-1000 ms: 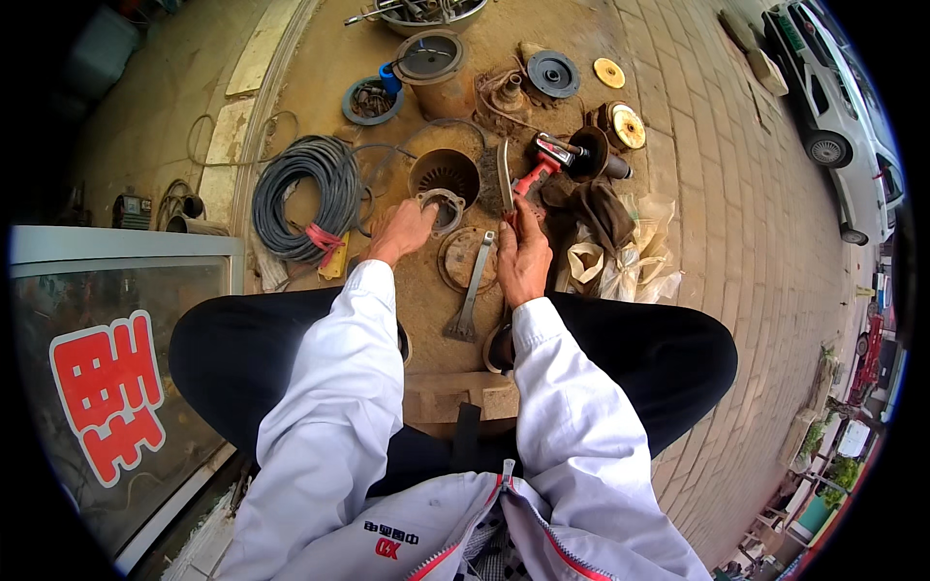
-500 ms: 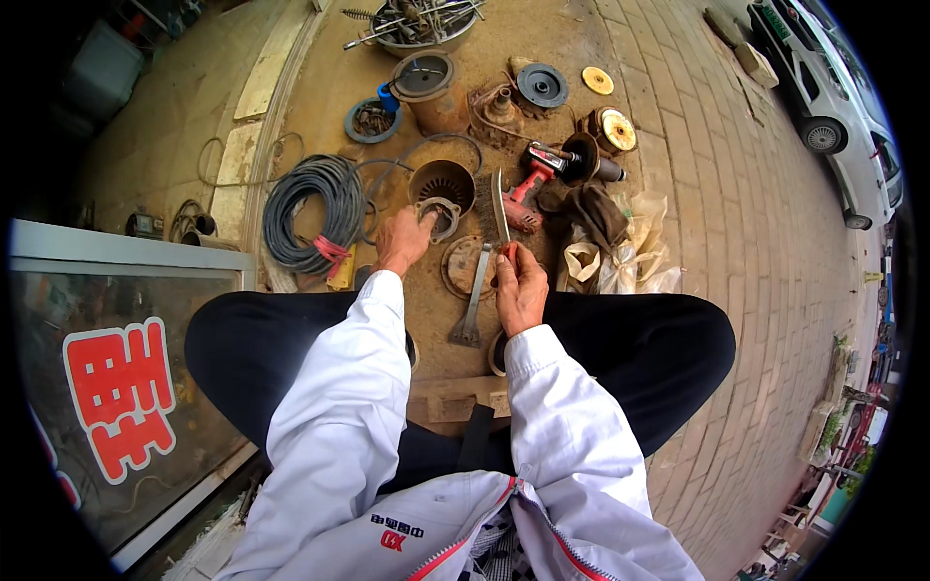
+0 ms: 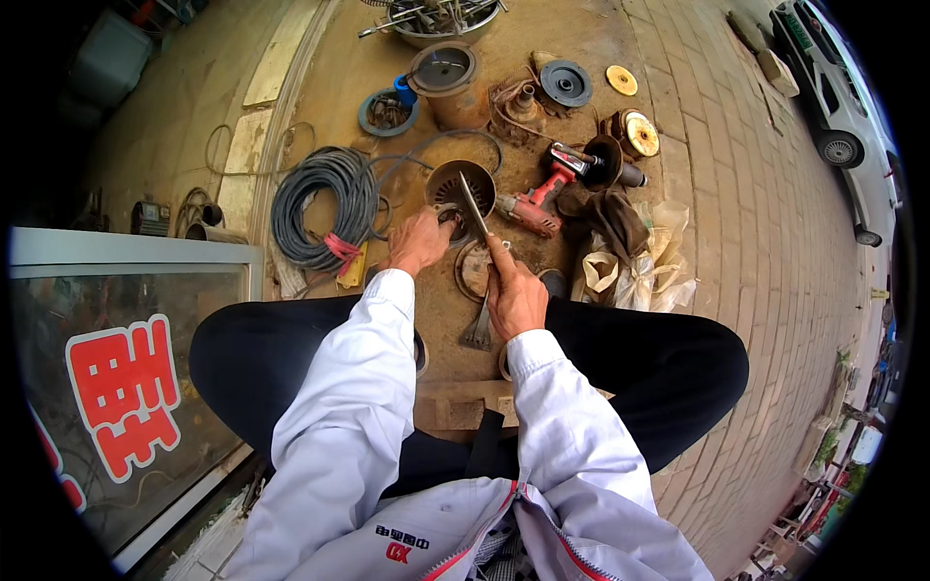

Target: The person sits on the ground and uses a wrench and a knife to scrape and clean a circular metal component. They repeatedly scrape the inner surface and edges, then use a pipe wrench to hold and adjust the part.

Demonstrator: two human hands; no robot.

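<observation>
A coil of dark cable lies on the ground at the left. Nearer the middle, the left hand is closed, fingers gripping a metal ring at the near side of an open round can. A knife's blade slants across both; the right hand is curled tightly about its handle. Right of them lie a red power drill and a brown cloth.
</observation>
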